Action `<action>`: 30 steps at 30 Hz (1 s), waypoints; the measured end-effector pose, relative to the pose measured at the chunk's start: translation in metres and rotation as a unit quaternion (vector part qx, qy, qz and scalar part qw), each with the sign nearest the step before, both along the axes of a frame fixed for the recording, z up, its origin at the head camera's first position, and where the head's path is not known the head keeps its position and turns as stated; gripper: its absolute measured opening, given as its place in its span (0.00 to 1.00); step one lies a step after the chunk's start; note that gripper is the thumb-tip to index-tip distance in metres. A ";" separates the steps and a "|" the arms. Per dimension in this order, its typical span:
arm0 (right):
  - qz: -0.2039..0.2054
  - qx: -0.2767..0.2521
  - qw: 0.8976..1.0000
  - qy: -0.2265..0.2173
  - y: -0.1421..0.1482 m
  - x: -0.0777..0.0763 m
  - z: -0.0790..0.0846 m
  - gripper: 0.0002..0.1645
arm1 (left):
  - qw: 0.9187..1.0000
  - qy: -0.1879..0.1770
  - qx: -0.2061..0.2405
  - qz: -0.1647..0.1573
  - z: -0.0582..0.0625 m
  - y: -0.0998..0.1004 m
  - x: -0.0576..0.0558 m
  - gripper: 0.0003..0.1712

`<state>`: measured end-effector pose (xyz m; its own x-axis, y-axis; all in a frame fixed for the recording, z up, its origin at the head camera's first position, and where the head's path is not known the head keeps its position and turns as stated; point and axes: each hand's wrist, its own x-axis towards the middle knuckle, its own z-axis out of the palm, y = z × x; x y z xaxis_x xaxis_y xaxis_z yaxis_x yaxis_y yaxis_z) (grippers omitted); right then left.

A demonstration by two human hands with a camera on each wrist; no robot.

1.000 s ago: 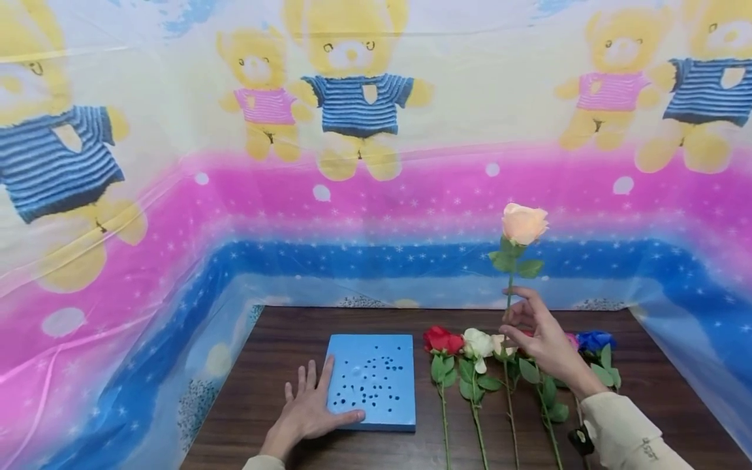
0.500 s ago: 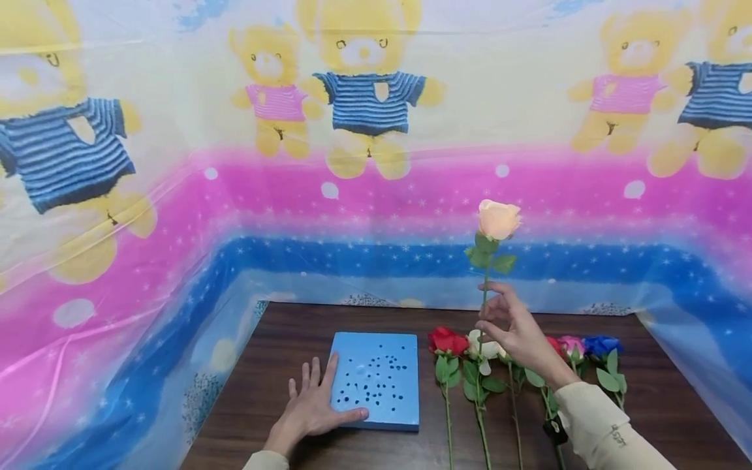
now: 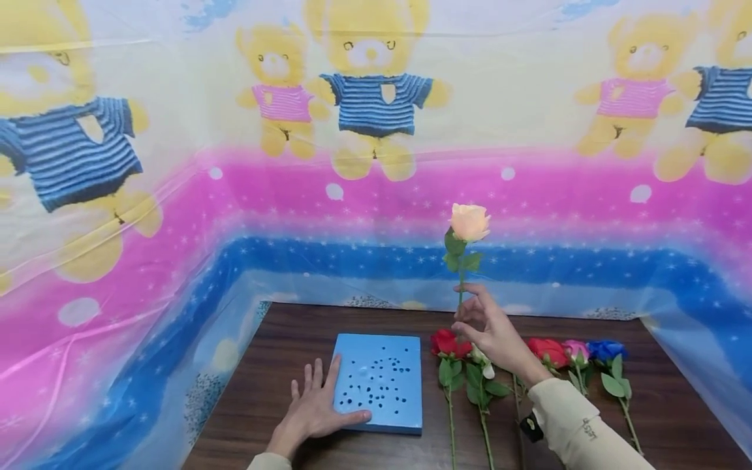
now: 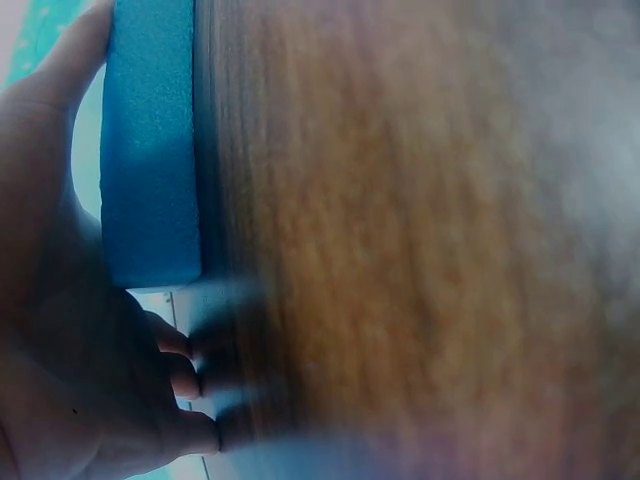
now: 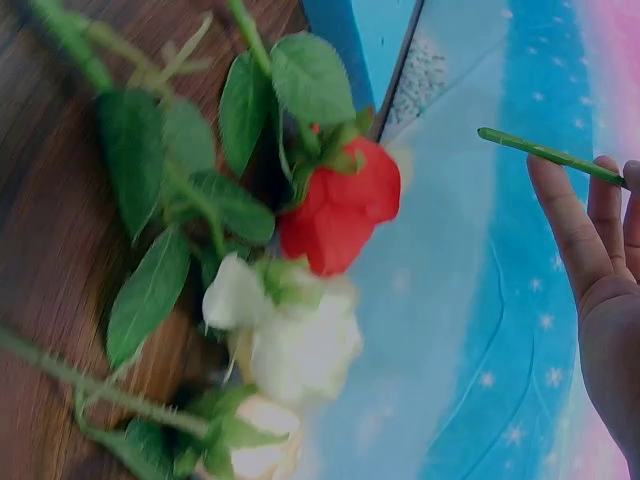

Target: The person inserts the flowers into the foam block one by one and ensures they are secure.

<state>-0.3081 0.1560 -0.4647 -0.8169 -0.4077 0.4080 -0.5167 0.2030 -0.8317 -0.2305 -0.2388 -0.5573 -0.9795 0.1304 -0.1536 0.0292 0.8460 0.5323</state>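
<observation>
My right hand (image 3: pixel 490 333) pinches the green stem of a peach rose (image 3: pixel 470 223), held upright above the table. In the right wrist view the cut lower end of this stem (image 5: pixel 550 154) sticks out past the fingers of the right hand (image 5: pixel 605 290). Across the left edge of a blue foam block (image 3: pixel 405 418) lies my left hand (image 3: pixel 311 411), fingers spread and thumb over the front of the top face. Many small holes dot the block's top. The left wrist view shows the left hand (image 4: pixel 60 330) against the block's side (image 4: pixel 150 180).
Right of the block, a red rose (image 3: pixel 448 343) and a white rose (image 3: pixel 483 360) lie on the dark wooden table (image 3: pixel 282 333). Farther right lie another red rose (image 3: pixel 548 351), a pink rose (image 3: pixel 577 351) and a blue rose (image 3: pixel 607 350). A bear-print cloth (image 3: pixel 364 261) hangs behind.
My right hand has carried the peach rose leftward toward the block, now above the red and white roses. The left hand stays on the block; the head view shifts slightly.
</observation>
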 end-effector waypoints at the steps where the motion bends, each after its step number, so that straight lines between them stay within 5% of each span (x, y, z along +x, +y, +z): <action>1: 0.006 -0.007 1.000 -0.008 -0.004 0.000 0.000 0.44 | 1.000 -0.001 -0.001 0.000 0.000 0.000 0.001 0.81; 30: 0.031 -0.007 0.999 -0.024 -0.080 -0.009 -0.016 0.43 | 1.000 0.000 0.004 0.004 0.000 0.000 0.002 0.82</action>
<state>-0.3172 0.0762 -0.4811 -0.8086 -0.4526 0.3759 -0.4881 0.1592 -0.8581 -0.2286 -0.2390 -0.5577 -0.9804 0.1234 -0.1533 0.0215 0.8416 0.5398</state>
